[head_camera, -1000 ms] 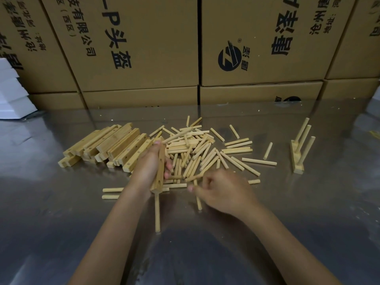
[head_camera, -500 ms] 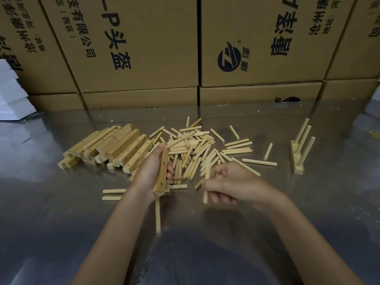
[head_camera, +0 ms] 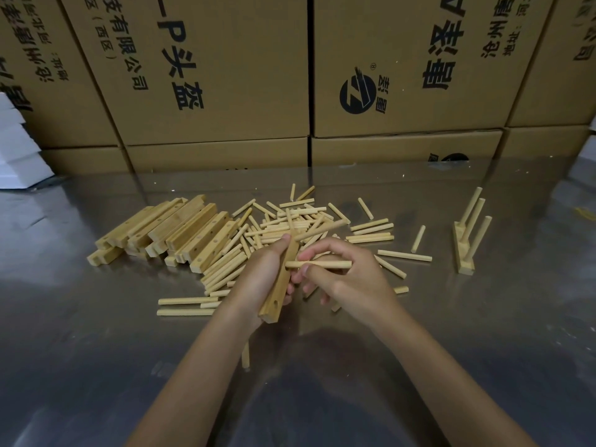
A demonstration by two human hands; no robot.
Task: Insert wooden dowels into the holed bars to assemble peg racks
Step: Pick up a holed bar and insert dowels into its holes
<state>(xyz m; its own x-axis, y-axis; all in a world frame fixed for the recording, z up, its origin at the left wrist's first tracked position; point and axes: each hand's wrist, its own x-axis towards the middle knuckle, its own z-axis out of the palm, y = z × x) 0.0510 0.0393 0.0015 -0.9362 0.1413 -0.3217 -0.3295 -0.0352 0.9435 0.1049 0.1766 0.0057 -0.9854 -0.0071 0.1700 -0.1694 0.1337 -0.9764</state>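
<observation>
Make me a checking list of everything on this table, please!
Surface: shiny metal table, reflective.
Job's things: stack of holed bars at left; loose dowels heaped in the middle; finished rack with three pegs standing at right.
Clutter: a few stray dowels lie near the left arm.
Hands: left hand grips a holed bar; right hand pinches a dowel held crosswise against the bar.
Cables: nothing seen.
Surroundings: cardboard boxes stacked behind; white blocks far left.
</observation>
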